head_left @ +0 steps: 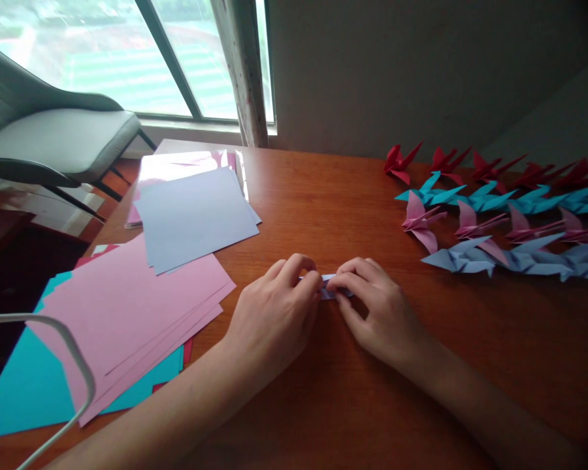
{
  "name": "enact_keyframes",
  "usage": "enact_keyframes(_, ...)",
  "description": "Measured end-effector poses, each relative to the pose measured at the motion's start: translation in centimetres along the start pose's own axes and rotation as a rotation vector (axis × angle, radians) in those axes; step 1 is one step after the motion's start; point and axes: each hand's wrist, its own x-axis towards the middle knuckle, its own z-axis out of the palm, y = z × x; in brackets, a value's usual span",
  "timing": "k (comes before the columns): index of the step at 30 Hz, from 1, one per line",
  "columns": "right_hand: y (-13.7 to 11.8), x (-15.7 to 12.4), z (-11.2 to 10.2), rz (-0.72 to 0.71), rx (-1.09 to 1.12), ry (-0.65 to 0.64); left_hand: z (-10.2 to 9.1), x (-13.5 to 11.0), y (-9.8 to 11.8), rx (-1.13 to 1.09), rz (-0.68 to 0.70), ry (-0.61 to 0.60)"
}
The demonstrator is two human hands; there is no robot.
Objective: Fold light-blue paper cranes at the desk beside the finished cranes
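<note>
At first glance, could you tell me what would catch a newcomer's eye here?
Rows of paper cranes in red, teal, pink and pale blue line the right of the table. At its middle, the left hand and right hand pinch a small folded paper between them. Loose sheets, pink, teal and lavender, fan out at the left.

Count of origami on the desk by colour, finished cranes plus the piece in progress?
Red cranes: 5
Teal cranes: 4
Pink cranes: 4
Lavender cranes: 3
Lavender piece being folded: 1
Total: 17 in view; rows run off frame.
</note>
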Motion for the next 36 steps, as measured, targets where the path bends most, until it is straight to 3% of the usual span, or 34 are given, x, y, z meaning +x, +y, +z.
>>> enact_keyframes(8,0.3,-0.1,0.0,-0.017,0.018,0.016,-0.8,-0.4,-0.5,-0.024,0.05,-0.107)
enact_keyframes(12,0.4,-0.1,-0.1,-0.029,0.03,0.031,-0.8,-0.5,-1.4,-0.101,0.084,-0.104)
enact_keyframes(17,-0.1,-0.3,-0.5,-0.038,0.063,0.099,-1.2,-0.4,-2.5,-0.3,0.068,0.05)
enact_keyframes(21,-0.3,-0.1,-0.7,-0.073,-0.006,0.112,-1.7,-0.3,-2.3,-0.312,0.103,0.144)
enact_keyframes(29,0.7,0.9,-0.1,-0.133,-0.058,0.006,-2.0,-0.3,-2.1,-0.359,0.023,0.344)
enact_keyframes(33,0.9,2.0,-0.3,-0.124,0.023,0.065,-2.7,0.1,-2.0,-0.492,-0.034,0.41)
enact_keyframes(36,1.3,3.4,-0.5,-0.016,0.148,0.18,-3.1,1.2,-1.9,-0.644,-0.165,0.528)
